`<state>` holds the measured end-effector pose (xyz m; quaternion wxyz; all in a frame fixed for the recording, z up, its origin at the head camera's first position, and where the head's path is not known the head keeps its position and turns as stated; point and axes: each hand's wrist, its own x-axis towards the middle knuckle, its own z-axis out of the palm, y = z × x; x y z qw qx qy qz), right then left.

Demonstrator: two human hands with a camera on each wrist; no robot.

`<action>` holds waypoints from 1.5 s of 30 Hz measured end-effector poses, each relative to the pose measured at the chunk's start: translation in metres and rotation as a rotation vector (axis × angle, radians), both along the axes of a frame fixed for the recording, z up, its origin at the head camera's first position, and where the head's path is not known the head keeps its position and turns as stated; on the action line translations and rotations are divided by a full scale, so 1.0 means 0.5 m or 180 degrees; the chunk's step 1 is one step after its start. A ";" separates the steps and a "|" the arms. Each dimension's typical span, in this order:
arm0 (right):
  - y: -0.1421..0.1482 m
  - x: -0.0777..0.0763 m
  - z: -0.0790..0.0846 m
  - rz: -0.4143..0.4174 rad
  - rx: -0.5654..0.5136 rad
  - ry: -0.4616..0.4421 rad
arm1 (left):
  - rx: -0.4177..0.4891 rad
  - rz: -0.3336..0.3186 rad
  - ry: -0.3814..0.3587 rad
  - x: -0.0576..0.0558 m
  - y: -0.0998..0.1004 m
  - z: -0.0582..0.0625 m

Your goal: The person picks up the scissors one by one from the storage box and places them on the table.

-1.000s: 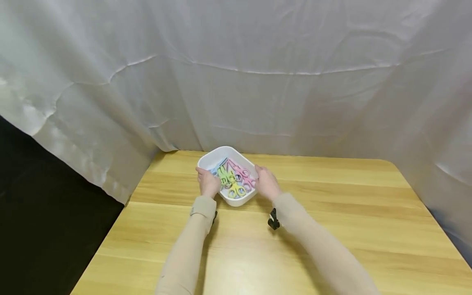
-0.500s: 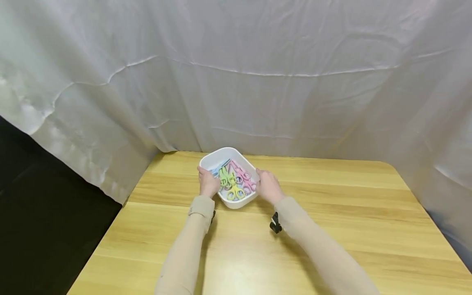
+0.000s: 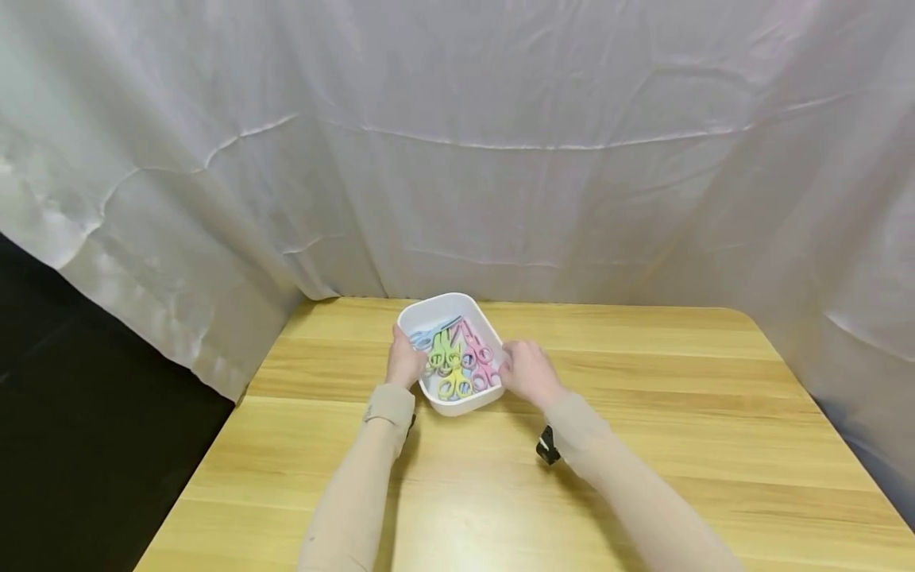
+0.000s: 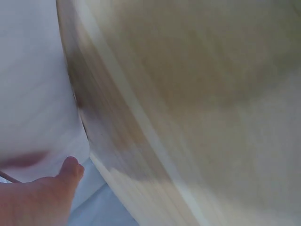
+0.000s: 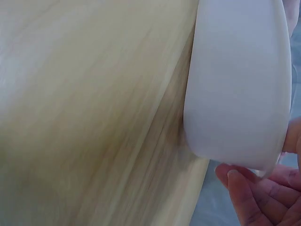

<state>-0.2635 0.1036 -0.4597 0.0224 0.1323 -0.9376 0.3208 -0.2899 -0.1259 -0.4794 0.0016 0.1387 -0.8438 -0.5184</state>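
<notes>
A white square box point(image 3: 463, 407) with rounded corners sits toward the back of the table, turned at an angle. Inside lie several pairs of scissors: yellow point(image 3: 455, 386), green point(image 3: 438, 357), pink point(image 3: 477, 349) and blue ones point(image 3: 429, 334). My left hand point(image 3: 405, 362) grips the box's left side. On the opposite side, my right hand point(image 3: 530, 372) holds the box. The right wrist view shows the thumb at the rim and fingers against the outside of the white wall point(image 5: 235, 89). In the left wrist view, part of the left hand point(image 4: 42, 197) shows against the box's side.
The wooden table point(image 3: 643, 445) spreads around the box, widest to the right and in front. A grey-white curtain point(image 3: 543, 191) hangs along the back edge and both sides. Dark space point(image 3: 86, 445) lies beyond the table's left edge.
The box has shifted a little right and toward me, turning slightly clockwise, with both hands still holding it. The scissors have moved along inside it.
</notes>
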 end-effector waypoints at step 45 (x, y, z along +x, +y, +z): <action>0.065 0.104 0.008 0.0398 0.0494 0.0951 | -0.0359 -0.0668 0.0071 0.038 0.044 -0.009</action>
